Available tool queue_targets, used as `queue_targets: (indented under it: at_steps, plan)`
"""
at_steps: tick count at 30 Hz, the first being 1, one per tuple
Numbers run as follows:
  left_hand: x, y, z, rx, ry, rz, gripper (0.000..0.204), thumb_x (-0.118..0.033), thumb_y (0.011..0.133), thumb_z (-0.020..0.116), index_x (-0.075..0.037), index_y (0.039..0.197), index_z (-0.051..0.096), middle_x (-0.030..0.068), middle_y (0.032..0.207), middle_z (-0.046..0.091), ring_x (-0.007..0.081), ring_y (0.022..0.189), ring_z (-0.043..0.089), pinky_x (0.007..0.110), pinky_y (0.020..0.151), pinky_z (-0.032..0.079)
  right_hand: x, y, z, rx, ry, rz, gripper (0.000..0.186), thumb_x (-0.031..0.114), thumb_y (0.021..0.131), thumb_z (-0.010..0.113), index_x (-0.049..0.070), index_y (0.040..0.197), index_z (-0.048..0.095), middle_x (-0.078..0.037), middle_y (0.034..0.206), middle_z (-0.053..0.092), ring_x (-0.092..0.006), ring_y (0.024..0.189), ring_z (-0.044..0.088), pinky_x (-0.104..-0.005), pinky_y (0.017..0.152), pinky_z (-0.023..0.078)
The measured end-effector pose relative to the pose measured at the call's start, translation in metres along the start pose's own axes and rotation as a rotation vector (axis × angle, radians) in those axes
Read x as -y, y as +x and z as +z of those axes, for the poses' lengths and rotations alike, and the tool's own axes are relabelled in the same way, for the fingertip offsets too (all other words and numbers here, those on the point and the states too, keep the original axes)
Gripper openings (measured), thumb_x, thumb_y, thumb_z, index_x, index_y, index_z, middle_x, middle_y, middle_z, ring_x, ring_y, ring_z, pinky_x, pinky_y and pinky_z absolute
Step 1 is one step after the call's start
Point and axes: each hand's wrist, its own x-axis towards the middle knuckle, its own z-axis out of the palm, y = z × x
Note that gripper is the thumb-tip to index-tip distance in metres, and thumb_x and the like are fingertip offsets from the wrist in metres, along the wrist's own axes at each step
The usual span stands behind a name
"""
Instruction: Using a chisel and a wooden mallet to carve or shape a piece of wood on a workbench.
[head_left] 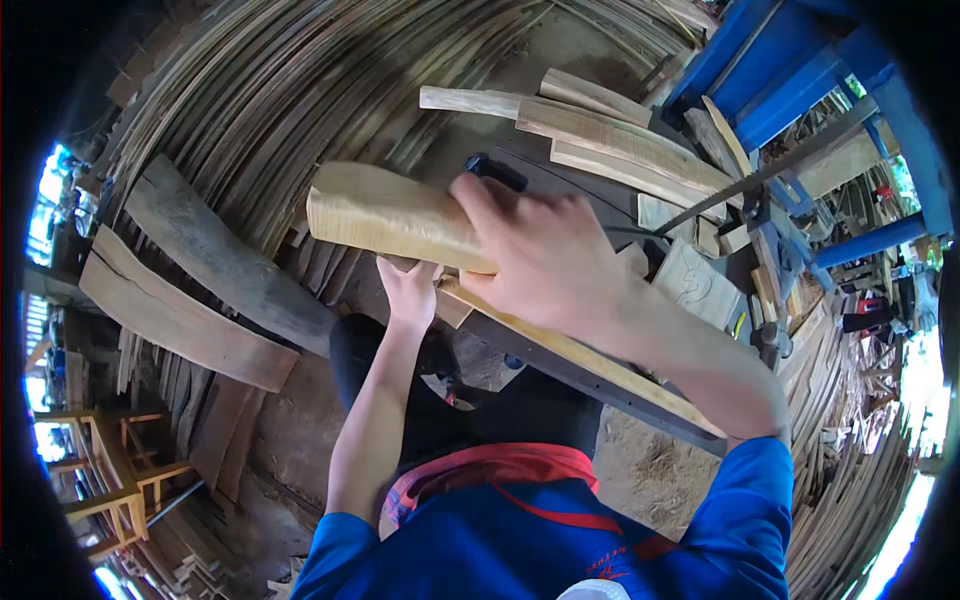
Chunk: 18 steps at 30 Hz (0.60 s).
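Observation:
My right hand [540,250] is wrapped round a thick, pale wooden block [385,210], held at a slight slant in the middle of the view. My left hand [405,290] is just under the block, with curled fingers partly hidden by it; what they hold is unclear. Below both hands, a long pale wooden strip [590,355] with a dark edge runs diagonally down to the right. A black object [495,172], partly hidden, lies beyond my right hand.
Curved boards [215,250] and stacked planks [250,90] fill the left. More cut boards [620,150] lie ahead. A blue machine frame [870,240] with a long narrow metal bar [760,175] stands right. An orange wooden frame [105,450] is lower left.

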Motion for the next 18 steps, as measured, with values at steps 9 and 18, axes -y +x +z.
queue_targets:
  at_steps: [9, 18]
  plan:
    - [0.018, 0.015, -0.008, -0.169, -0.046, 0.084, 0.014, -0.012, 0.088, 0.059, -0.002, 0.08, 0.055, 0.0004, 0.063, 0.051, 0.0083, 0.05, 0.046, 0.025, 0.047, 0.035, -0.007, -0.004, 0.025, -0.252, -0.052, -0.2, 0.052, 0.025, 0.068, 0.077, 0.01, 0.109, 0.048, -0.011, 0.084, 0.065, -0.0258, 0.07, 0.068, -0.0363, 0.052, 0.055]
    - [-0.014, 0.012, -0.02, 0.221, 0.336, -0.014, 0.012, -0.008, 0.08, 0.064, -0.004, 0.072, 0.055, -0.0013, 0.06, 0.052, 0.0075, 0.052, 0.046, 0.025, 0.048, 0.034, -0.023, -0.064, 0.083, -0.378, 0.895, 0.403, 0.048, 0.017, 0.074, 0.079, -0.002, 0.106, 0.05, -0.015, 0.084, 0.066, -0.0195, 0.075, 0.067, -0.0316, 0.066, 0.054]
